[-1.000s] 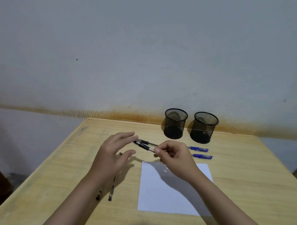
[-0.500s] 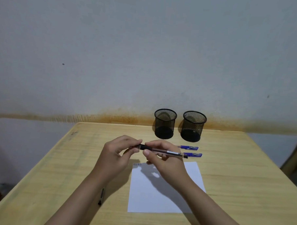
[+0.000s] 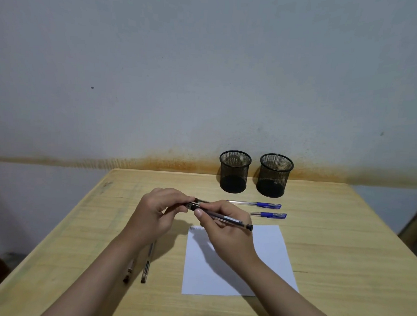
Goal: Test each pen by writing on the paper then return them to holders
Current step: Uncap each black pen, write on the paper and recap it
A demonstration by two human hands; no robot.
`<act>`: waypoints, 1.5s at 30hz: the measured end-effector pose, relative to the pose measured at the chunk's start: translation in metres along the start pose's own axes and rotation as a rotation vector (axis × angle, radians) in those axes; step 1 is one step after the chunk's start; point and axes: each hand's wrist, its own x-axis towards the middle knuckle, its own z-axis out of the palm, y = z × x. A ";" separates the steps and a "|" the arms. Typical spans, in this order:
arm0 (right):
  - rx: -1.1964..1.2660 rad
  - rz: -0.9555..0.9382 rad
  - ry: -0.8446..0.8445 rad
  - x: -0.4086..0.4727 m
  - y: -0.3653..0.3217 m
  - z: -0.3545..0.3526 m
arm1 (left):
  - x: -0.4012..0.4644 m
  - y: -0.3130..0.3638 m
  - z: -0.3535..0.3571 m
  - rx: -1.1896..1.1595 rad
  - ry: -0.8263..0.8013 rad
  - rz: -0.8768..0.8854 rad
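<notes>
Above the paper (image 3: 236, 261), right hand (image 3: 226, 230) pinches the pen (image 3: 226, 218); left hand (image 3: 157, 213) pinches its cap: pull straight, not twisting.

The left forearm (image 3: 97, 267) hides part of two table pens (image 3: 148, 262).

Two holders (image 3: 235, 171) (image 3: 275, 175) stand side by side at the tabletop's (image 3: 342, 235) far edge. Two pens (image 3: 254, 204) (image 3: 268, 215) lie just nearer; the paper (image 3: 270, 256) nearer still; two more pens (image 3: 148, 262) (image 3: 129, 271) lie left of it.
</notes>
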 end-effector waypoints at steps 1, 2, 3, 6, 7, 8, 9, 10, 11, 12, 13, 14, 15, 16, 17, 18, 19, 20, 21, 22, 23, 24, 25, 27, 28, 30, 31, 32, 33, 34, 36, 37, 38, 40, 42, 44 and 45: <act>0.014 -0.018 0.051 0.001 -0.003 -0.005 | -0.003 -0.010 -0.008 0.020 0.047 -0.059; 0.033 -0.033 0.104 0.003 -0.006 -0.013 | -0.009 -0.022 -0.022 0.031 0.120 -0.166; 0.047 -0.052 0.155 0.006 -0.010 -0.024 | -0.015 -0.036 -0.038 0.053 0.196 -0.288; 0.033 -0.056 0.230 0.017 -0.018 -0.050 | -0.036 -0.062 -0.074 0.152 0.261 -0.547; 0.020 -0.040 0.221 0.019 -0.016 -0.051 | -0.041 -0.064 -0.075 0.162 0.245 -0.594; 0.013 -0.022 0.202 0.019 -0.015 -0.048 | -0.045 -0.061 -0.071 0.152 0.227 -0.651; 0.006 0.000 0.178 0.018 -0.013 -0.042 | -0.049 -0.059 -0.066 0.132 0.207 -0.708; 0.006 0.023 0.150 0.016 -0.012 -0.036 | -0.053 -0.058 -0.060 0.126 0.178 -0.746; 0.008 0.039 0.125 0.015 -0.010 -0.030 | -0.057 -0.062 -0.056 0.145 0.138 -0.746; 0.009 0.049 0.105 0.013 -0.009 -0.025 | -0.060 -0.066 -0.054 0.171 0.095 -0.742; 0.008 0.053 0.093 0.012 -0.008 -0.022 | -0.063 -0.072 -0.052 0.186 0.057 -0.744; 0.008 0.059 0.088 0.011 -0.006 -0.019 | -0.066 -0.076 -0.052 0.189 0.024 -0.756; 0.012 0.070 0.088 0.011 -0.004 -0.018 | -0.069 -0.080 -0.051 0.203 0.001 -0.751; 0.015 0.085 0.090 0.011 -0.002 -0.017 | -0.072 -0.082 -0.049 0.226 -0.014 -0.733; 0.012 0.100 0.092 0.011 -0.001 -0.017 | -0.073 -0.083 -0.047 0.253 -0.027 -0.701; 0.008 0.112 0.091 0.011 0.001 -0.016 | -0.074 -0.083 -0.046 0.272 -0.040 -0.677; 0.002 0.121 0.088 0.011 0.002 -0.016 | -0.075 -0.084 -0.046 0.281 -0.051 -0.663; -0.001 0.128 0.086 0.012 0.004 -0.015 | -0.075 -0.084 -0.046 0.287 -0.057 -0.658; -0.004 0.135 0.086 0.012 0.006 -0.015 | -0.075 -0.085 -0.046 0.289 -0.062 -0.660; -0.008 0.142 0.085 0.012 0.007 -0.016 | -0.075 -0.085 -0.046 0.286 -0.066 -0.664; -0.011 0.146 0.084 0.012 0.009 -0.016 | -0.075 -0.083 -0.047 0.278 -0.068 -0.669; -0.016 0.150 0.084 0.012 0.011 -0.017 | -0.075 -0.081 -0.046 0.264 -0.065 -0.676; -0.021 0.154 0.083 0.013 0.013 -0.018 | -0.074 -0.078 -0.046 0.237 -0.049 -0.689; -0.031 0.158 0.088 0.014 0.016 -0.021 | -0.071 -0.069 -0.044 0.158 0.004 -0.713; -0.035 0.157 0.092 0.015 0.017 -0.022 | -0.069 -0.064 -0.042 0.136 0.025 -0.714; -0.050 0.158 0.097 0.018 0.020 -0.024 | -0.063 -0.050 -0.033 0.118 0.048 -0.691; -0.054 0.166 0.094 0.020 0.022 -0.024 | -0.060 -0.040 -0.027 0.091 0.050 -0.672; -0.057 0.183 0.088 0.022 0.025 -0.024 | -0.057 -0.029 -0.020 0.055 0.040 -0.644; -0.055 0.205 0.081 0.024 0.029 -0.024 | -0.055 -0.016 -0.012 0.028 0.004 -0.604; -0.054 0.229 0.073 0.026 0.033 -0.024 | -0.053 -0.004 -0.004 0.011 -0.050 -0.554; -0.053 0.278 0.046 0.029 0.040 -0.022 | -0.052 0.017 0.013 0.029 -0.180 -0.482; -0.049 0.299 0.026 0.029 0.043 -0.021 | -0.053 0.024 0.021 0.057 -0.238 -0.475; -0.039 0.316 0.010 0.030 0.045 -0.019 | -0.056 0.029 0.029 0.087 -0.290 -0.478; -0.014 0.346 -0.004 0.030 0.048 -0.017 | -0.062 0.035 0.042 0.154 -0.384 -0.485; 0.006 0.393 -0.005 0.030 0.052 -0.014 | -0.068 0.038 0.049 0.216 -0.453 -0.496; 0.007 0.463 -0.010 0.030 0.056 -0.013 | -0.071 0.038 0.051 0.218 -0.465 -0.509; -0.005 0.490 -0.012 0.030 0.057 -0.014 | -0.072 0.037 0.052 0.221 -0.471 -0.509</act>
